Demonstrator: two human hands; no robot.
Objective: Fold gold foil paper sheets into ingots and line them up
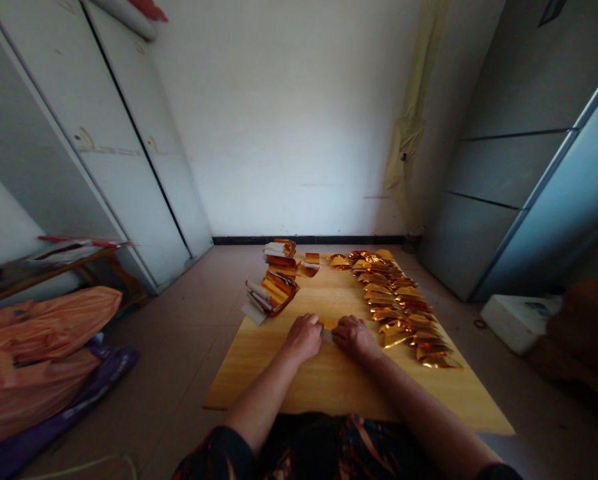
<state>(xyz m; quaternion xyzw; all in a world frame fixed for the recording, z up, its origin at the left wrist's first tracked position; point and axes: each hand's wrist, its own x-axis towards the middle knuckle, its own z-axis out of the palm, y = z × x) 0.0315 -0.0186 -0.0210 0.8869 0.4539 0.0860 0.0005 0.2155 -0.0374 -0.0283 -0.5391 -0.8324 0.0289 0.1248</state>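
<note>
Both hands rest close together over the middle of a wooden board (299, 387). Between them is a sheet of gold foil paper (328, 337), its pale backing partly showing. My left hand (305, 335) has its fingers curled on the sheet's left end. On the right end, my right hand (356, 337) grips with bent fingers. Beyond my left hand lie stacks of flat gold foil paper (275, 292) with whitish undersides. To the right of my right hand, folded gold foil pieces (389, 300) stand in rows along the board.
A grey refrigerator (499, 160) stands at the right, with a white box (521, 323) on the floor before it. Pale cabinets (143, 133) line the left. Orange and purple bags (53, 347) lie on the left floor. A white wall (289, 120) is behind the board.
</note>
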